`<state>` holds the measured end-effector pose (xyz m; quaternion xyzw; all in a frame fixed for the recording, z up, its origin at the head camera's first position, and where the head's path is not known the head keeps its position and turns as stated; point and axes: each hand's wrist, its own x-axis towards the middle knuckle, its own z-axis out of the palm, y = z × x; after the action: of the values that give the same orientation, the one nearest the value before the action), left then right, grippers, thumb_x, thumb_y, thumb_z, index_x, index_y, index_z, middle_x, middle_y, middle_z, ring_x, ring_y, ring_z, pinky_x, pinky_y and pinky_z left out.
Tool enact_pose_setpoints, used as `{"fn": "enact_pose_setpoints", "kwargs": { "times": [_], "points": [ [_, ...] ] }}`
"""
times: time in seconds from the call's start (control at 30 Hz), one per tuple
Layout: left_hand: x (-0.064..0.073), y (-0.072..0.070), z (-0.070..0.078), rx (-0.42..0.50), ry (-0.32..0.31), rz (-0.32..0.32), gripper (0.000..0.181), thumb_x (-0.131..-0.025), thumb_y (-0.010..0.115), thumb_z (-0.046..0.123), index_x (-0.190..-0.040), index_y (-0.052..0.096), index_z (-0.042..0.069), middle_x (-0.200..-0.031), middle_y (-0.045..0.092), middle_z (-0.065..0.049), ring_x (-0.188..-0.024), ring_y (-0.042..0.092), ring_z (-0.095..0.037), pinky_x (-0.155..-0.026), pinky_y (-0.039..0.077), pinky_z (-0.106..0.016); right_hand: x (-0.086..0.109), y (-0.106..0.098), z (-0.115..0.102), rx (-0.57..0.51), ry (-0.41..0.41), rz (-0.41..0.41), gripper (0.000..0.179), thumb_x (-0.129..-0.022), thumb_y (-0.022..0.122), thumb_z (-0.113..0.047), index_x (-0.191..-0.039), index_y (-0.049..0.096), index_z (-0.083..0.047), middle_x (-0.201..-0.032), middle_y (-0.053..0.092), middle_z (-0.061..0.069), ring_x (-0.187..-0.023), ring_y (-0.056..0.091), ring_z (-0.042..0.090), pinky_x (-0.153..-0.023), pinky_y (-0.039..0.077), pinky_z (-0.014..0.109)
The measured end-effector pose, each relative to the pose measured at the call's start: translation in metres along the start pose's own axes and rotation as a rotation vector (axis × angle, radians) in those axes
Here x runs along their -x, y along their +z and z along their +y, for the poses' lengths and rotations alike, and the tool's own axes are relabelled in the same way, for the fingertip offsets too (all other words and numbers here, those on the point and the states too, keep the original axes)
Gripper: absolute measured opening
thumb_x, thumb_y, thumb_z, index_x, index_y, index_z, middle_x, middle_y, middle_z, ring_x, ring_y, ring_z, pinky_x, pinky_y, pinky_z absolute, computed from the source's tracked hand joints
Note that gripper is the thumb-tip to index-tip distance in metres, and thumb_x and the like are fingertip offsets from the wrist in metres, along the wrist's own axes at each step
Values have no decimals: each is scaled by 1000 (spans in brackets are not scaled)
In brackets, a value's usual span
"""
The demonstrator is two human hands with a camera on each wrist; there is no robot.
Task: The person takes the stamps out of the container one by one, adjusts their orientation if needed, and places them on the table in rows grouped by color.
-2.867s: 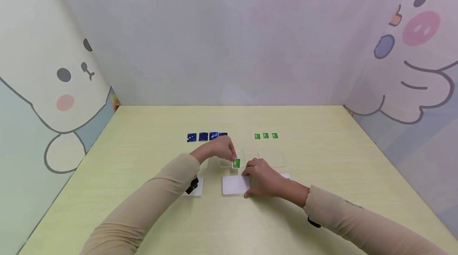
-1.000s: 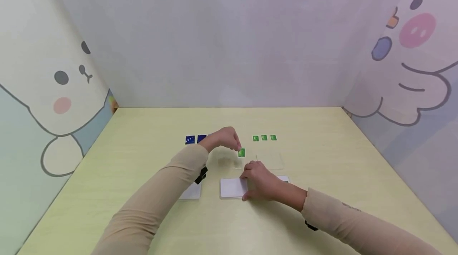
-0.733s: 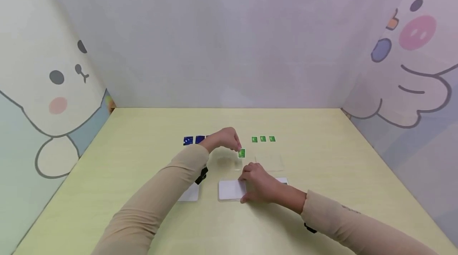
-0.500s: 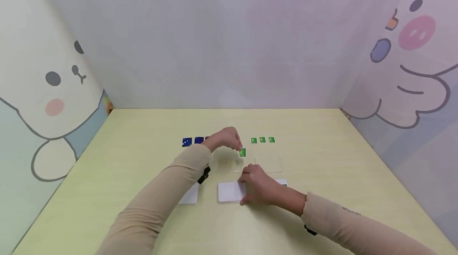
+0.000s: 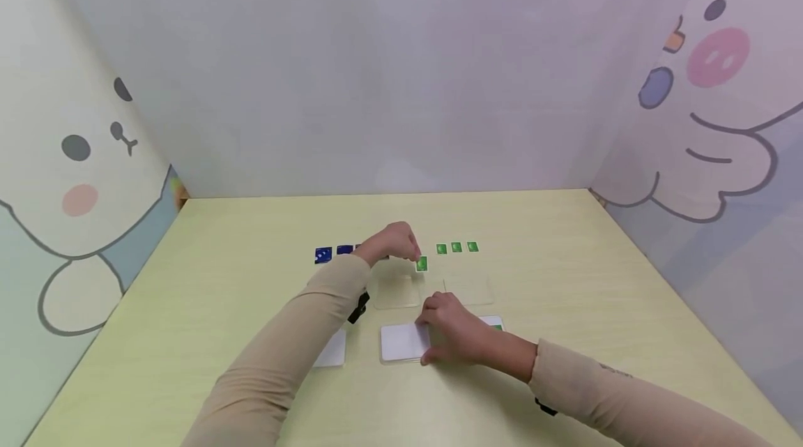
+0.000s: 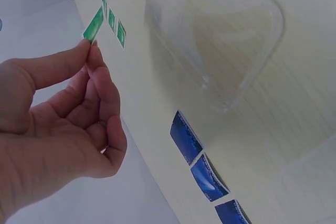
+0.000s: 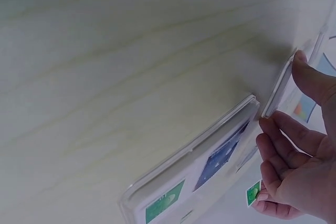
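Note:
My left hand [image 5: 396, 241] pinches a small green stamp [image 5: 422, 263] with a white border between thumb and fingertips. In the left wrist view, the other fingers of that left hand [image 6: 68, 108] curl loosely below the stamp [image 6: 94, 23]. My right hand [image 5: 454, 328] grips the middle clear case with a white insert [image 5: 401, 342], thumb on the near edge and fingertips on the far edge. The hand hides part of this case. Beside it, in the right wrist view, another case [image 7: 186, 174] holds a green stamp [image 7: 165, 202] and a blue stamp [image 7: 221, 153].
Several blue stamps [image 5: 323, 255] lie in a row at the back left, partly behind my left arm. Further right are three green stamps [image 5: 456, 247]. Clear lids [image 5: 396, 293] lie between the stamps and cases. Another white case [image 5: 332, 349] sits at the left.
Since the earliest frame, my left hand has carried the green stamp slightly away from the middle case and keeps pinching it. My right hand stays on that case. The head view has shifted.

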<state>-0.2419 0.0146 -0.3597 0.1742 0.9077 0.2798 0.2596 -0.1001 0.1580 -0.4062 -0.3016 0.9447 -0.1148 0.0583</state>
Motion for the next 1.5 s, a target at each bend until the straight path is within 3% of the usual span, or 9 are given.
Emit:
{"fn": "enact_pose_setpoints", "kwargs": {
  "times": [0.4,0.63,0.8,0.87,0.97,1.1,1.27,1.4,1.5],
  "points": [
    [-10,0,-3,-28,41,24,14,-87,67,13,-95,74,4,-100,71,-8,-80,54,-13,-77,47,-28,-1,0,-4,50,-12,4,52,-67,85,-43,-105,72,-9,-101,65,-1,-95,51,12,-91,43,32],
    [-21,5,0,-48,63,40,14,-88,67,14,-96,74,5,-103,72,-8,-81,56,-12,-81,51,-30,-1,-1,-4,76,-42,17,51,-67,85,-42,-104,71,-9,-98,65,-1,-94,51,12,-90,42,32],
    [-25,6,4,-85,52,48,15,-87,67,13,-97,73,5,-103,71,-9,-79,54,-12,-69,44,-22,-1,0,-4,72,-40,11,51,-68,85,-42,-104,72,-9,-99,65,-1,-94,51,12,-90,42,32],
    [-26,5,7,-100,48,57,16,-87,66,13,-97,73,3,-98,70,-8,-74,50,-11,-72,45,-25,-1,0,-4,75,-38,9,51,-68,85,-43,-105,72,-9,-99,65,-1,-94,50,11,-90,42,32],
    [-28,5,8,-97,31,77,16,-87,66,14,-96,72,3,-90,67,-5,-72,46,-12,-91,48,-36,-1,0,-4,84,-42,14,51,-68,85,-43,-105,72,-10,-99,64,-2,-94,50,11,-89,42,31],
    [-34,8,8,-97,4,96,15,-88,65,15,-97,70,4,-95,67,-6,-79,50,-15,-112,32,-53,-1,0,-4,94,-52,22,51,-67,85,-42,-104,71,-10,-98,64,-2,-93,50,12,-88,42,31],
    [-37,9,8,-93,-15,116,15,-88,65,14,-97,70,4,-101,69,-8,-87,55,-18,-115,28,-53,-1,0,-4,92,-50,18,51,-68,85,-42,-104,71,-9,-98,63,-1,-93,50,11,-88,42,30],
    [-39,9,7,-93,-33,143,9,-86,64,10,-78,67,7,-81,63,-3,-78,51,-16,-114,29,-52,-2,0,-4,95,-52,16,51,-68,85,-43,-104,71,-9,-98,63,-1,-93,50,11,-87,42,30],
    [-43,10,5,-102,-47,150,28,-86,60,7,-59,52,10,-63,46,2,-69,42,-15,-113,30,-51,-3,0,-5,100,-55,19,51,-68,85,-43,-103,72,-9,-97,63,-1,-92,49,11,-87,41,29]
  ]
}}
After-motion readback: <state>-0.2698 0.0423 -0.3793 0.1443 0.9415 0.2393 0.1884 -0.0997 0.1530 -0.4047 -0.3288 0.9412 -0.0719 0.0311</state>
